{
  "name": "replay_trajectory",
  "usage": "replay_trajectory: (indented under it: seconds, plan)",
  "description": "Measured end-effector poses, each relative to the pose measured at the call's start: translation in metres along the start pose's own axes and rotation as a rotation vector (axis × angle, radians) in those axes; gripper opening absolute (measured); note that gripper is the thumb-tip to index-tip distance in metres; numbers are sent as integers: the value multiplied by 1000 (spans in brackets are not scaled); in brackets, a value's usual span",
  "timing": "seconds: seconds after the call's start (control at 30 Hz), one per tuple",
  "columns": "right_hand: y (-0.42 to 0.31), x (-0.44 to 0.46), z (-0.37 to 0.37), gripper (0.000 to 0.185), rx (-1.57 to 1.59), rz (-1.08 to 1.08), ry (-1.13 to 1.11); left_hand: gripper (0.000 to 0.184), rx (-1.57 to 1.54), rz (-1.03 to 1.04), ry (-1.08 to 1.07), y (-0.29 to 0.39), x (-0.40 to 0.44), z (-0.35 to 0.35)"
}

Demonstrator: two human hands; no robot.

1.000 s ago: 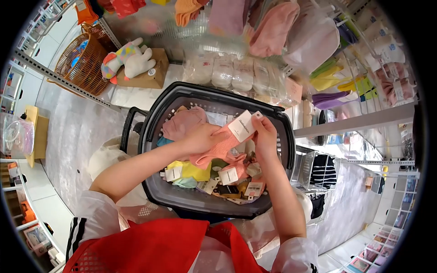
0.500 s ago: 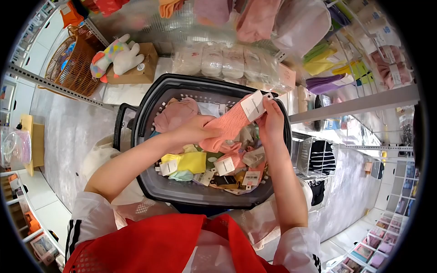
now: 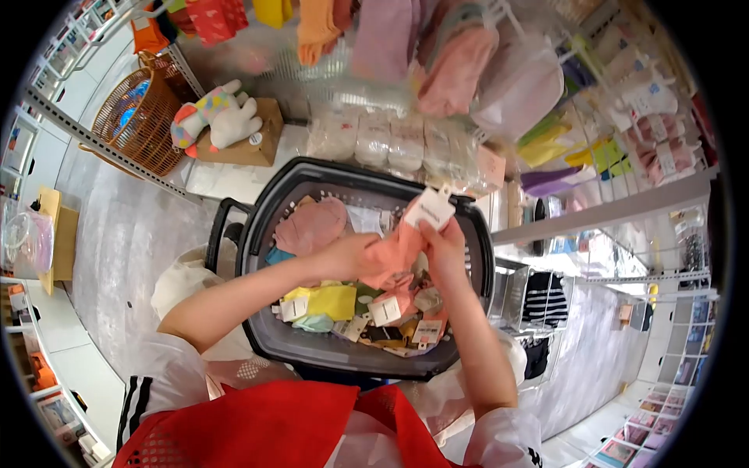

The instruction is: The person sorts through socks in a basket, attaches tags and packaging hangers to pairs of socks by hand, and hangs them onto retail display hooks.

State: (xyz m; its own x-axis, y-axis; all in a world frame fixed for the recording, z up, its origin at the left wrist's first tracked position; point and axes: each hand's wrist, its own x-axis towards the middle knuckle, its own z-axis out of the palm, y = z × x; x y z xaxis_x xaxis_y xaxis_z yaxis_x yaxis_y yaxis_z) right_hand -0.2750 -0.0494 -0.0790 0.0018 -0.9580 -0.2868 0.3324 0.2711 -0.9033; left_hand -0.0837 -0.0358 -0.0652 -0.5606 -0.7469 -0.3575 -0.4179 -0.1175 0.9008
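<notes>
A pair of coral pink socks (image 3: pixel 390 255) with a white card tag (image 3: pixel 430 209) at its top is held between my two hands. My left hand (image 3: pixel 353 256) grips the lower, foot end. My right hand (image 3: pixel 442 249) pinches the upper end just below the tag, thumb on the front. Both hands are over a dark grey basket (image 3: pixel 257 312) with a black rim. Inside it lie a folded pink item (image 3: pixel 310 225), yellow socks (image 3: pixel 331 301), another coral pair with a white tag (image 3: pixel 385 310) and several tagged pieces, partly hidden by my arms.
Behind the basket are plastic-wrapped white packs (image 3: pixel 374 144), with socks (image 3: pixel 382 39) hanging above. A plush toy (image 3: pixel 226 125) rests on a cardboard box (image 3: pixel 261 148) beside a wicker basket (image 3: pixel 133 132). At right, a metal shelf bar (image 3: pixel 608 207) and a wire rack with striped socks (image 3: pixel 544 299) stand close.
My view has tilted up a little, so the scene sits lower. My right hand has shifted from the tag's edge to below it, and the socks are held more upright and bunched.
</notes>
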Motion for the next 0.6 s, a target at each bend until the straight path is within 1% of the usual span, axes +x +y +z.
replay_trajectory:
  seconds: [0.07, 0.1, 0.13, 0.2, 0.23, 0.27, 0.3, 0.33, 0.37, 0.4, 0.47, 0.53, 0.57, 0.6]
  plan:
    - [2, -8, 2, 21, -316, -184, 26, 36, 303, 66, -11, 8, 1, -8]
    - [10, -11, -3, 18, -443, -238, -5, 37, 319, 97, -1, 8, 1, -12]
    - [12, -14, -7, 16, -574, -296, -30, 37, 195, 183, 77, 11, -1, -18]
    - [4, -29, 8, 14, -651, -297, -9, 36, -59, 360, 227, 18, -2, -32]
    - [-2, -32, 17, 14, -701, -307, -34, 37, -37, 404, 298, 29, -7, -43]
    - [-9, -36, 29, 14, -747, -310, -58, 35, -82, 454, 331, 39, -13, -55]
    - [-23, -36, 52, 22, -787, -370, -67, 33, -125, 500, 361, 49, -19, -69]
    - [-33, -31, 72, 24, -744, -475, -52, 31, -162, 542, 385, 56, -25, -82]
    - [-41, -24, 91, 27, -695, -578, -36, 30, -139, 634, 489, 61, -30, -92]
    - [-50, -17, 111, 29, -644, -680, -18, 23, -198, 656, 604, 70, -38, -99]
    - [-79, -6, 163, 35, -392, -873, -47, 16, -257, 781, 862, 71, -47, -115]
    - [-107, 6, 198, 35, -493, -1103, -37, 14, -249, 878, 991, 65, -52, -136]
    - [-119, 9, 210, 34, -553, -1122, -83, 13, -248, 922, 1055, 60, -54, -144]
    - [-130, 13, 221, 33, -612, -1140, -129, 13, -246, 885, 1088, 56, -56, -151]
